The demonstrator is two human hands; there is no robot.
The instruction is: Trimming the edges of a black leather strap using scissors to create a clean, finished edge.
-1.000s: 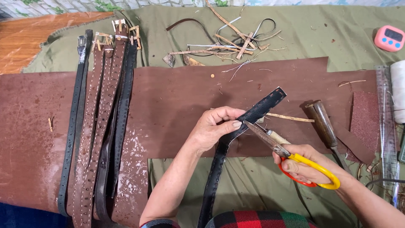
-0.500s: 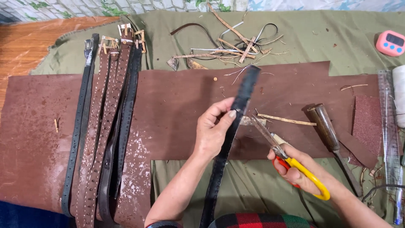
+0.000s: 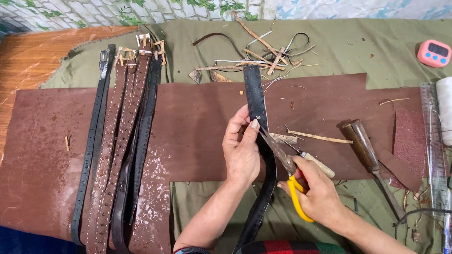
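Left hand (image 3: pixel 241 151) pinches black belt strap (image 3: pixel 255 96), held upright over brown leather sheet (image 3: pixel 197 122). Right hand (image 3: pixel 316 196) grips yellow-handled scissors (image 3: pixel 288 175); blades narrow, touching strap edge beside left thumb. Finished belts (image 3: pixel 125 141) lie left on sheet.

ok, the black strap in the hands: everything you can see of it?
The long narrow black leather strap has small stitch holes along both edges and a squared top end. It runs from near the scrap pile down over the brown leather sheet and out of view at the bottom. The left hand pinches it mid-length; the right hand holds yellow-handled scissors, blades at its right edge.
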